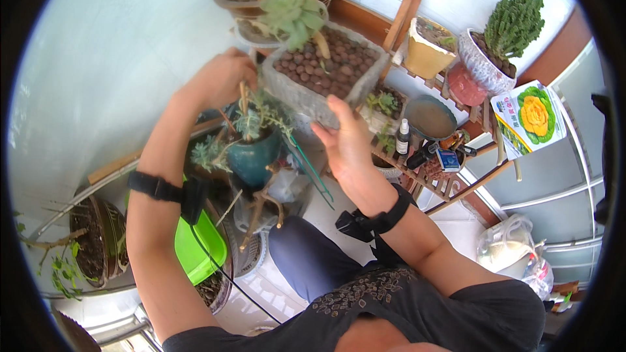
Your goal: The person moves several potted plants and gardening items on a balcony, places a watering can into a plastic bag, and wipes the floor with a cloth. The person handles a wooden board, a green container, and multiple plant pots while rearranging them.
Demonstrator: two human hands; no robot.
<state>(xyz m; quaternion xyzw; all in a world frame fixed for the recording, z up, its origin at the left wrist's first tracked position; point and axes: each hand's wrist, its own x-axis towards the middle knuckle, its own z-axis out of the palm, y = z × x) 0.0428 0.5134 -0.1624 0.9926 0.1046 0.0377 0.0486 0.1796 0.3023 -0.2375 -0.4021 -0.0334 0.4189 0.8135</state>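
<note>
A grey square stone-like planter (pixel 305 90), filled with round brown clay pebbles (pixel 337 61), sits tilted before me. A rosette succulent (pixel 293 12) on a thick bare stem grows from it. At the planter's near corner is my right hand (pixel 347 139), thumb against the wall and fingers under its lower edge. My left hand (pixel 225 76) is bent beside the planter's left corner, its fingertips partly hidden, so its hold is unclear. Directly below it, trailing succulents (pixel 249 122) grow in a teal glazed pot (pixel 254 156).
Behind stands a brown oval pot (pixel 279 2) of soil. To the right, a slatted wooden plant stand (pixel 430 181) holds a yellow pot (pixel 430 51), a spray bottle (pixel 402 139) and a round dish (pixel 430 117). A bright green plastic tub (pixel 200 249) and dry branches (pixel 264 200) lie low on the left.
</note>
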